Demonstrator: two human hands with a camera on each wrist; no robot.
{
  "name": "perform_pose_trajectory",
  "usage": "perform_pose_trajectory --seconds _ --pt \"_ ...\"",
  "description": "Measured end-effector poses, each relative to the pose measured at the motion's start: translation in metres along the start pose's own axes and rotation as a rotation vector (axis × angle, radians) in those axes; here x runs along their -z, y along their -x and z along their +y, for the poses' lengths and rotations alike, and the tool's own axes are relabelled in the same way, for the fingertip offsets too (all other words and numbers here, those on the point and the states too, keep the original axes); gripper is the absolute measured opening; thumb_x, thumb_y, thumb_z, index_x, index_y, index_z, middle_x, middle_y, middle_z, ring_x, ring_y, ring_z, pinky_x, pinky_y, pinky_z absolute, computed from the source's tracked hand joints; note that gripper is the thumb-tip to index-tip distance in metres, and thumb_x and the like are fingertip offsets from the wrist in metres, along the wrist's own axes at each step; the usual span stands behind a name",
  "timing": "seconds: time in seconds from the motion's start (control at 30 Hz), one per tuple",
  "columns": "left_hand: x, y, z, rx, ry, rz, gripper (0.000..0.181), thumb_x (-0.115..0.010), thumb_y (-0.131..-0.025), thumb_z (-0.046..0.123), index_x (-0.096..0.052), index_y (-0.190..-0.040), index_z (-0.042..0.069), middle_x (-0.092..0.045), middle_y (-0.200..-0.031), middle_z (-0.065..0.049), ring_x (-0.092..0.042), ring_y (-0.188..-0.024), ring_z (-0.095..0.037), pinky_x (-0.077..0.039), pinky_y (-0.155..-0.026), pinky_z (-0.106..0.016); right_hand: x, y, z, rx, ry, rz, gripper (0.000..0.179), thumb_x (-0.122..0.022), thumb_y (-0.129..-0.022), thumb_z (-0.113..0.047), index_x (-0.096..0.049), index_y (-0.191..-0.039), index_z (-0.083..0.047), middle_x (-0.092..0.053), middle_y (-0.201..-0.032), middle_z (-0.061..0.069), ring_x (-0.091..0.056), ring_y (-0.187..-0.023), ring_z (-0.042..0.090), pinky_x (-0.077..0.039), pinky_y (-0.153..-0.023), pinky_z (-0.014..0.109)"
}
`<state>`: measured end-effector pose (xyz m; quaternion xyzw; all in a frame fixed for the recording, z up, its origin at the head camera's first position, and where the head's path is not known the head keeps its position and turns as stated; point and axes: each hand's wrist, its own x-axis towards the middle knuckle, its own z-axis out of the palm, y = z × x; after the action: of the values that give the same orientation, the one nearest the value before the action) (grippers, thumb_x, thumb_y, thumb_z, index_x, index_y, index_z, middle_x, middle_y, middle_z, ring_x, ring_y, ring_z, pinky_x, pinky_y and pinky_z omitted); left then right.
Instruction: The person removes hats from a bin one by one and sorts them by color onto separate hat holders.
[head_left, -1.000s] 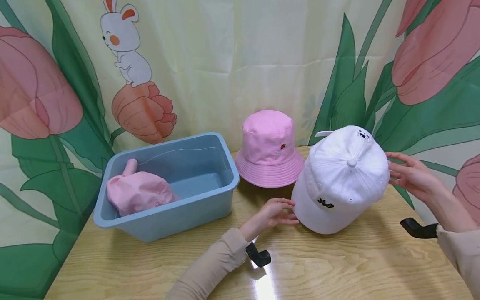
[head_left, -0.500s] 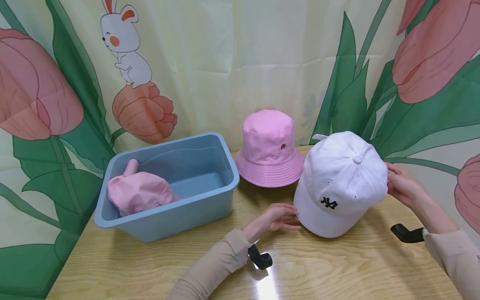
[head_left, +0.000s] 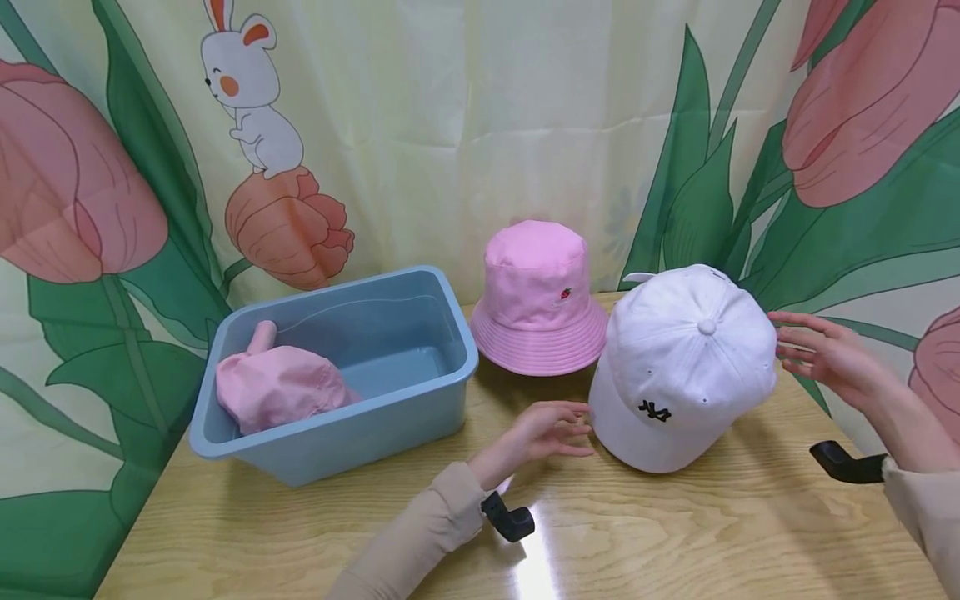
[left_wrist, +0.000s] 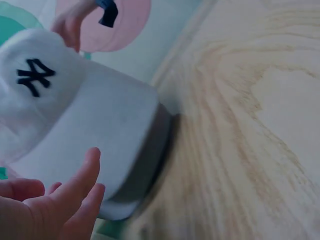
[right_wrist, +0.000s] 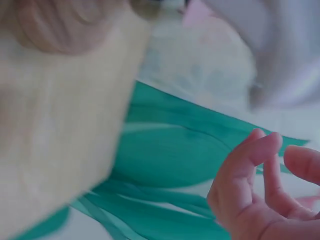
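Note:
A white baseball cap point(head_left: 690, 358) with a black embroidered logo stands crown up at the right of the table, its brim turned towards the front. Beside the brim's left edge is my left hand point(head_left: 542, 433), fingers loosely extended; the left wrist view shows the same hand point(left_wrist: 55, 210) in front of the brim, and I cannot tell whether it touches. My right hand point(head_left: 843, 358) is at the cap's right side. In the right wrist view, a gap parts this hand point(right_wrist: 265, 195) from the cap point(right_wrist: 295, 60), and its bent fingers hold nothing. What supports the cap is hidden.
Left of the cap sits a pink bucket hat point(head_left: 536, 308) with a small strawberry motif. A blue plastic bin point(head_left: 352, 446) further left contains a pink cloth item point(head_left: 281, 387). A printed curtain point(head_left: 540, 108) hangs behind the wooden table point(head_left: 637, 542).
The white cap sits lower and slightly shifted compared with a second ago. My right hand moved in against it, then back to the right. Lately my left hand has drawn slightly left.

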<state>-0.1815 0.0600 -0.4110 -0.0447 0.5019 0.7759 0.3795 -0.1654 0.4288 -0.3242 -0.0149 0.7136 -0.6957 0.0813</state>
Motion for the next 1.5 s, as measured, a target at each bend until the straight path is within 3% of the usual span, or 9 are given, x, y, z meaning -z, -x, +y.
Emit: perform_pose_trajectory --seconds 0.17,0.3,0.47,0.6,0.9,1.07,1.23,1.37,1.5 --pt "0.007 0.026 0.019 -0.076 0.043 -0.064 0.037 -0.038 -0.09 0.004 -0.042 -0.123 -0.011 -0.052 -0.109 -0.01 -0.042 -0.121 -0.041 -0.038 -0.095 -0.053 0.007 0.01 -0.031 0.05 0.381 0.122 0.024 -0.038 -0.095 -0.021 -0.046 -0.11 -0.037 -0.057 -0.093 -0.03 -0.056 -0.079 -0.011 -0.046 -0.06 0.013" --pt "0.009 0.05 0.038 -0.142 0.005 -0.094 0.034 -0.04 -0.092 0.01 -0.046 -0.121 -0.007 -0.056 -0.105 -0.006 -0.045 -0.12 -0.038 -0.04 -0.093 -0.052 0.003 0.017 -0.06 0.066 0.561 0.189 0.026 -0.039 -0.095 -0.023 -0.045 -0.115 -0.037 -0.054 -0.092 -0.034 -0.054 -0.079 -0.014 -0.045 -0.06 0.011" --pt "0.012 0.089 0.06 -0.32 -0.111 -0.115 0.033 -0.037 -0.094 0.014 -0.046 -0.119 -0.005 -0.052 -0.121 -0.015 -0.051 -0.115 -0.034 -0.044 -0.091 -0.047 -0.024 0.016 -0.098 0.063 0.79 0.174 0.024 -0.041 -0.094 -0.025 -0.045 -0.117 -0.032 -0.053 -0.089 -0.034 -0.054 -0.077 -0.011 -0.045 -0.06 0.014" --pt "0.023 0.126 0.076 -0.493 -0.283 -0.028 0.033 -0.038 -0.094 0.014 -0.048 -0.12 -0.004 -0.051 -0.124 -0.017 -0.056 -0.11 -0.028 -0.048 -0.088 -0.04 -0.058 0.003 -0.127 0.086 0.993 0.084 0.024 -0.043 -0.093 -0.026 -0.047 -0.117 -0.027 -0.053 -0.089 -0.033 -0.053 -0.077 -0.009 -0.044 -0.06 0.017" --pt "0.083 0.199 0.083 -0.796 -0.5 0.364 0.032 -0.042 -0.094 0.015 -0.05 -0.115 -0.008 -0.061 -0.104 0.004 -0.061 -0.098 -0.015 -0.051 -0.079 -0.026 -0.138 -0.036 -0.165 0.168 1.248 -0.17 0.03 -0.048 -0.091 -0.028 -0.054 -0.118 -0.016 -0.061 -0.109 0.006 -0.058 -0.088 0.012 -0.046 -0.069 0.026" --pt "0.112 0.23 0.087 -0.842 -0.68 0.705 0.031 -0.043 -0.094 0.018 -0.054 -0.115 -0.001 -0.06 -0.1 0.013 -0.059 -0.093 -0.002 -0.048 -0.078 -0.013 -0.187 -0.056 -0.176 0.271 1.293 -0.318 0.023 -0.05 -0.09 -0.019 -0.059 -0.11 -0.012 -0.064 -0.101 0.007 -0.061 -0.089 0.02 -0.048 -0.07 0.031" --pt "0.148 0.25 0.092 -0.927 -0.826 1.077 0.025 -0.047 -0.091 0.014 -0.06 -0.108 0.001 -0.056 -0.09 0.026 -0.054 -0.085 0.009 -0.042 -0.07 -0.002 -0.238 -0.072 -0.183 0.36 1.308 -0.414 0.023 -0.049 -0.088 -0.016 -0.061 -0.106 -0.009 -0.064 -0.099 0.01 -0.061 -0.09 0.021 -0.048 -0.075 0.034" --pt "0.178 0.26 0.095 -0.986 -0.855 1.297 0.026 -0.049 -0.09 0.015 -0.063 -0.104 -0.001 -0.051 -0.085 0.035 -0.049 -0.078 0.016 -0.038 -0.067 0.001 -0.286 -0.089 -0.178 0.47 1.315 -0.473 0.023 -0.048 -0.085 -0.012 -0.062 -0.102 -0.007 -0.065 -0.097 0.01 -0.061 -0.09 0.022 -0.048 -0.078 0.034" --pt "0.199 0.263 0.09 -0.97 -0.892 1.436 0.027 -0.046 -0.089 0.014 -0.062 -0.105 -0.001 -0.06 -0.09 0.018 -0.041 -0.076 0.02 -0.032 -0.065 0.001 -0.338 -0.105 -0.166 0.602 1.293 -0.534 0.023 -0.048 -0.083 -0.008 -0.064 -0.099 -0.006 -0.066 -0.095 0.009 -0.063 -0.086 0.02 -0.049 -0.076 0.031"
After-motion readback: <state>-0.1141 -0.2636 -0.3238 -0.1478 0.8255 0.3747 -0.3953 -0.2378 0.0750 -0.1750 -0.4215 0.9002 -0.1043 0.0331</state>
